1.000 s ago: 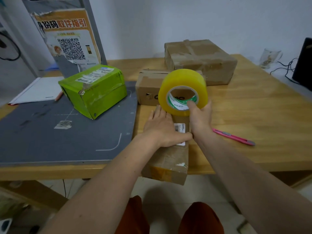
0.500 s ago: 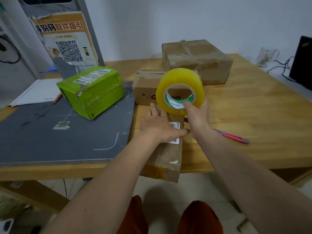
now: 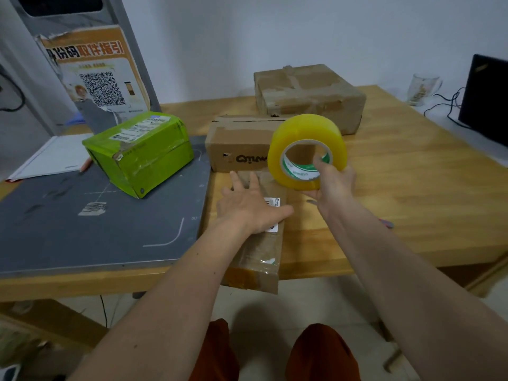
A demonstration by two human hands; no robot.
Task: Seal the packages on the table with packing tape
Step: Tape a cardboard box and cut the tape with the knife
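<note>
Two hands are working a long brown package at the front edge of the wooden surface [image 3: 412,193].

The left hand [image 3: 247,207] is lying flat with straight fingers on top of the long brown package [image 3: 258,254], pressing on it beside its white label [image 3: 275,202]; the package's near end is sticking out past the surface's front edge. The right hand [image 3: 332,182] is gripping the yellow tape roll [image 3: 308,152], thumb hooked into the core, holding it raised just above the package's far end. Behind the roll a small cardboard box [image 3: 236,147] is sitting, and a larger taped box [image 3: 308,97] is resting farther back. A green package [image 3: 140,152] is lying on the grey mat [image 3: 82,232] to the left.
</note>
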